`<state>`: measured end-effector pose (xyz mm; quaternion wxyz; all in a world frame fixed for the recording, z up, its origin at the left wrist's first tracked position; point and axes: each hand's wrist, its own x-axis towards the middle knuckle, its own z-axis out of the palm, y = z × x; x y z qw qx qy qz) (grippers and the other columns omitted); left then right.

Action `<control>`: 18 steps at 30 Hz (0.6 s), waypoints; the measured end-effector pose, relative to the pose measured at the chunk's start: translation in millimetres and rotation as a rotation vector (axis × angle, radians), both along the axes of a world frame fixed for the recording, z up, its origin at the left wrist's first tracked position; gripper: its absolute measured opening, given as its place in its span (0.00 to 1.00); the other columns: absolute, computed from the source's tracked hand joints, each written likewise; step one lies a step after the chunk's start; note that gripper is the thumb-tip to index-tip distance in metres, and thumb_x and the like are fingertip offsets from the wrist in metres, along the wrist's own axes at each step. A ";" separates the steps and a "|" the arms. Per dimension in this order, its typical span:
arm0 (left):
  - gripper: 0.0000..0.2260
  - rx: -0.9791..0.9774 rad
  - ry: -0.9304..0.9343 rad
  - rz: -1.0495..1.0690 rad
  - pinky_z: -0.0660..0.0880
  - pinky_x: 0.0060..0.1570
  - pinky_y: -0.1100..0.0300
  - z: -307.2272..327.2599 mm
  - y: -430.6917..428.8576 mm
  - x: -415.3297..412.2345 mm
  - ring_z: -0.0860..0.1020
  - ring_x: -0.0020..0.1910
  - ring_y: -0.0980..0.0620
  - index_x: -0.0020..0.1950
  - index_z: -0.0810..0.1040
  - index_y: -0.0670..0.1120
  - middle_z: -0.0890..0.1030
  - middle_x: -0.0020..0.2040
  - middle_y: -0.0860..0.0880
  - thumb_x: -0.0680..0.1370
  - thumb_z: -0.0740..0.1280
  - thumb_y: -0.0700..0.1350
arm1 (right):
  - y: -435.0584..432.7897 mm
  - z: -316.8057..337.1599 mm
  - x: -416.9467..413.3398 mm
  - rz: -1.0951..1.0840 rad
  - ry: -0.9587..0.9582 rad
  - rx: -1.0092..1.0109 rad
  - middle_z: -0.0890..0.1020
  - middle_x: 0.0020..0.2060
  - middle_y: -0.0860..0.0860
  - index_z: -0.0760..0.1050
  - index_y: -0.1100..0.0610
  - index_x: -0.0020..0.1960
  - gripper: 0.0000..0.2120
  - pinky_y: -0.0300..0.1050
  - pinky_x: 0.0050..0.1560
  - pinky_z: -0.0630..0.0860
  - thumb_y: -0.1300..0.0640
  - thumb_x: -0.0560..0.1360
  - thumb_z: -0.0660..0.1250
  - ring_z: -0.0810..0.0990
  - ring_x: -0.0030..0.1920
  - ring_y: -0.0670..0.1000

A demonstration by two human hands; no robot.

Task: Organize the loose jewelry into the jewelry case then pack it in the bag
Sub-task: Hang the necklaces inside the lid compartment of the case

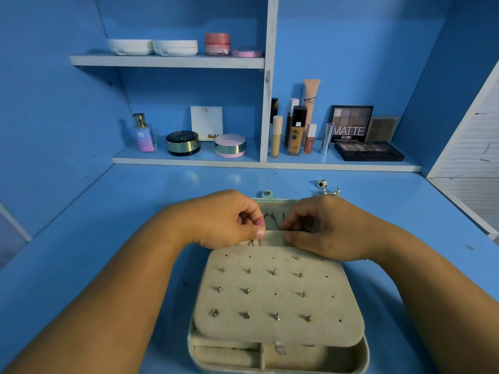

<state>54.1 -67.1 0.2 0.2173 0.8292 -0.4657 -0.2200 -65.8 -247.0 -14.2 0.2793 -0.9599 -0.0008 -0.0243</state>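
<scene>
An open mint-green jewelry case (364, 354) lies on the blue desk in front of me. Its beige earring panel (278, 295) carries several stud earrings and lies over the lower compartments. Behind it the lid section (275, 205) has hooks with a thin chain necklace (271, 220) hanging from them. My left hand (229, 220) pinches the top edge of the lid's beige pocket (272, 237). My right hand (321, 230) has its fingers curled at the pocket edge by the chain. Loose silver jewelry (328, 188) lies on the desk just behind my right hand.
Shelves at the back hold a perfume bottle (144, 133), compacts (183, 143), foundation bottles (295, 130) and eyeshadow palettes (368, 151). An upper shelf (167, 61) carries white cases and a pink jar. A white slatted panel (469, 157) stands at the right.
</scene>
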 end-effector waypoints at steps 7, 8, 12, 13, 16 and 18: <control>0.06 -0.004 0.000 0.013 0.69 0.32 0.70 -2.4 -1.3 0.7 0.70 0.29 0.63 0.40 0.79 0.55 0.77 0.32 0.58 0.77 0.69 0.48 | -5.8 -1.9 2.6 -0.023 -0.037 0.061 0.82 0.39 0.43 0.82 0.47 0.48 0.07 0.36 0.42 0.76 0.50 0.70 0.73 0.79 0.41 0.42; 0.06 -0.011 -0.004 0.018 0.69 0.32 0.70 -3.0 -1.7 1.0 0.71 0.28 0.63 0.40 0.79 0.55 0.77 0.32 0.58 0.77 0.69 0.48 | -5.9 -3.4 2.8 -0.015 -0.030 0.049 0.81 0.40 0.42 0.82 0.47 0.47 0.06 0.36 0.44 0.76 0.50 0.70 0.73 0.79 0.42 0.41; 0.03 -0.107 0.000 0.071 0.71 0.34 0.71 -5.5 -1.6 4.2 0.73 0.31 0.64 0.44 0.80 0.54 0.79 0.37 0.56 0.76 0.71 0.46 | -7.3 -4.6 3.4 -0.031 -0.050 0.023 0.80 0.41 0.41 0.81 0.45 0.46 0.05 0.43 0.48 0.76 0.50 0.70 0.73 0.79 0.43 0.42; 0.03 -0.147 -0.038 0.091 0.71 0.36 0.72 -6.7 -1.2 6.0 0.74 0.34 0.64 0.45 0.80 0.54 0.79 0.40 0.56 0.75 0.72 0.47 | -9.0 -4.1 3.7 -0.060 -0.081 -0.001 0.79 0.42 0.41 0.80 0.44 0.47 0.07 0.47 0.52 0.75 0.49 0.70 0.73 0.77 0.45 0.42; 0.09 -0.226 -0.202 0.139 0.69 0.46 0.70 -10.4 1.4 11.8 0.72 0.45 0.66 0.50 0.77 0.57 0.75 0.49 0.57 0.73 0.74 0.50 | -17.9 -3.7 4.6 -0.156 -0.122 -0.072 0.75 0.48 0.41 0.76 0.39 0.53 0.14 0.56 0.58 0.71 0.44 0.69 0.72 0.72 0.51 0.44; 0.16 -0.198 -0.216 0.145 0.69 0.56 0.63 -11.4 2.7 13.5 0.70 0.53 0.65 0.57 0.74 0.59 0.72 0.55 0.57 0.72 0.74 0.54 | -23.9 -5.8 5.1 -0.193 -0.092 -0.092 0.73 0.50 0.41 0.73 0.38 0.57 0.18 0.56 0.59 0.71 0.41 0.69 0.71 0.71 0.53 0.46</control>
